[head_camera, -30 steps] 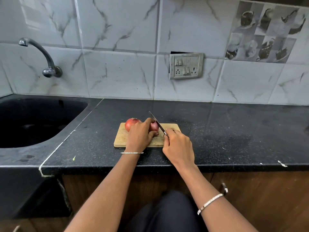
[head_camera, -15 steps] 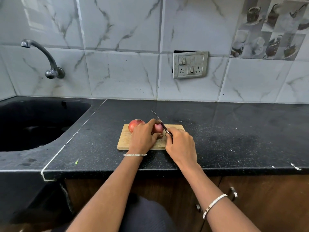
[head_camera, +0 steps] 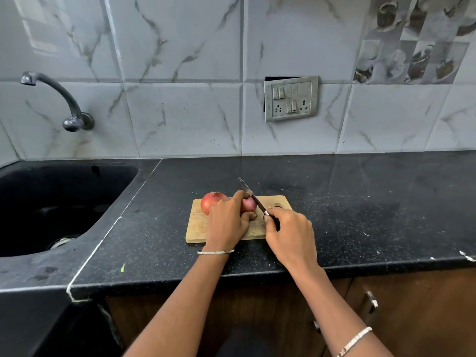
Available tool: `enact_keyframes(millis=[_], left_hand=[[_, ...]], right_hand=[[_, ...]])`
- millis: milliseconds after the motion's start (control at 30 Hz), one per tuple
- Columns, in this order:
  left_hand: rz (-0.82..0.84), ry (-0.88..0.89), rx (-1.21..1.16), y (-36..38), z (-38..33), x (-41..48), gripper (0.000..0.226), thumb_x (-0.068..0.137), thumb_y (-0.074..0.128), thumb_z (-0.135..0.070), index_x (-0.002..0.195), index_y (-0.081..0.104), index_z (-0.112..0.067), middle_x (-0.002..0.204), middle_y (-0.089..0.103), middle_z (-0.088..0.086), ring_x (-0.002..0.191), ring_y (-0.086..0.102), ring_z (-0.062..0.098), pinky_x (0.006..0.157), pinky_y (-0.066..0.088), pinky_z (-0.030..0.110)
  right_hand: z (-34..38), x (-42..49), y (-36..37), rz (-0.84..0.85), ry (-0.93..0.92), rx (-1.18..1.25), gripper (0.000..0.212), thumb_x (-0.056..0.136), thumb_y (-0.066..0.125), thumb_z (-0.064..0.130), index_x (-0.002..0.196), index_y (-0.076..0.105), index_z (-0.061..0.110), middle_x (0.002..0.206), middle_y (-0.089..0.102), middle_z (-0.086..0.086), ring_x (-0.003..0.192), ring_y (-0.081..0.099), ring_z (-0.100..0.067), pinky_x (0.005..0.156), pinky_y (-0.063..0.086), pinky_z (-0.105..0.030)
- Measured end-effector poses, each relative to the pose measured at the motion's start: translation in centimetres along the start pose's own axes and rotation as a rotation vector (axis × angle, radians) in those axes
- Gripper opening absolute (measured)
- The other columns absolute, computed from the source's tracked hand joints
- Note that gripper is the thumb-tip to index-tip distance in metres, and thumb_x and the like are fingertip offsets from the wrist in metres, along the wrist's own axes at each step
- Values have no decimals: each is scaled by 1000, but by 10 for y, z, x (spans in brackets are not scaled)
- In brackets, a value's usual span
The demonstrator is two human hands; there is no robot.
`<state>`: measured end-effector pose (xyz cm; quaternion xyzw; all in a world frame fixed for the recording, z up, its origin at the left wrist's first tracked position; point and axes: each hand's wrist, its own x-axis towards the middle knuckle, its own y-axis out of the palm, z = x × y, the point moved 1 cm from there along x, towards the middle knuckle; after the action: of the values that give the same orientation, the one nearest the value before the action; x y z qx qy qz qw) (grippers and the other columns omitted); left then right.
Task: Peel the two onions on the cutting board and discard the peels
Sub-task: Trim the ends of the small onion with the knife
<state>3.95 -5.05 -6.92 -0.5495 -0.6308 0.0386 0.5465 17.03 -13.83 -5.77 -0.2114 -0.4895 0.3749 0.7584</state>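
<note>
Two onions (head_camera: 213,203) are kept on the cutting board (head_camera: 197,229); the smaller onion (head_camera: 249,204) is gripped by curled fingers (head_camera: 240,195) of the left hand (head_camera: 226,222). A knife (head_camera: 251,195), clasped in the right hand (head_camera: 291,233), is seemingly laid against it.

We see a black speckled stone countertop (head_camera: 365,217) below the tiled wall, with a black sink basin (head_camera: 38,202) sunk into its left end. A pale rectangular wooden cutting board (head_camera: 197,229) lies flat on it, near the front edge. A tiny green fleck (head_camera: 122,267) sits left of the board (just beside the white seam line), and a small white scrap (head_camera: 466,256) lies at the far right.
</note>
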Motion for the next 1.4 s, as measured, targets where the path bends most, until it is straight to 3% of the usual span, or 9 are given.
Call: enact_keyframes(millis=[200,367,567,833,1100,1400], left_hand=[[-3,-21,-50,3,6,4,44,75,81,-27,117,67,-24,84,73,5,81,68,28,70,54,43],[-22,-19,-30,8,8,3,42,75,78,-23,115,66,-22,82,72,6,79,68,31,67,55,45],[-17,-14,10,7,5,2,43,76,80,-29,116,66,-25,81,72,4,78,68,29,68,55,45],[-20,-22,-17,3,1,4,45,74,82,-24,117,69,-25,81,73,4,78,68,28,69,55,43],[-14,-35,-34,0,-1,4,42,76,84,-29,116,71,-21,79,74,5,76,68,27,68,55,43],[15,-46,-40,-4,-6,3,43,76,81,-22,116,69,-24,81,74,6,80,68,30,71,54,44]], right_hand=[[5,12,1,21,21,-16,15,96,58,28,94,73,24,85,71,2,78,66,-27,63,47,-35],[17,23,6,75,15,-17,17,99,54,28,99,70,22,95,71,-3,87,66,-31,69,49,-40],[7,-8,-10,13,30,-9,16,97,60,27,106,71,21,96,72,-2,86,69,-30,67,52,-41],[17,16,3,85,26,-37,20,100,53,27,110,69,21,100,70,-4,92,67,-30,73,53,-42],[9,-15,-9,37,58,-26,17,99,55,28,109,67,22,91,68,0,84,68,-26,67,54,-40],[20,9,-2,100,49,-54,19,100,52,26,112,66,20,103,70,-5,93,67,-31,74,52,-41]])
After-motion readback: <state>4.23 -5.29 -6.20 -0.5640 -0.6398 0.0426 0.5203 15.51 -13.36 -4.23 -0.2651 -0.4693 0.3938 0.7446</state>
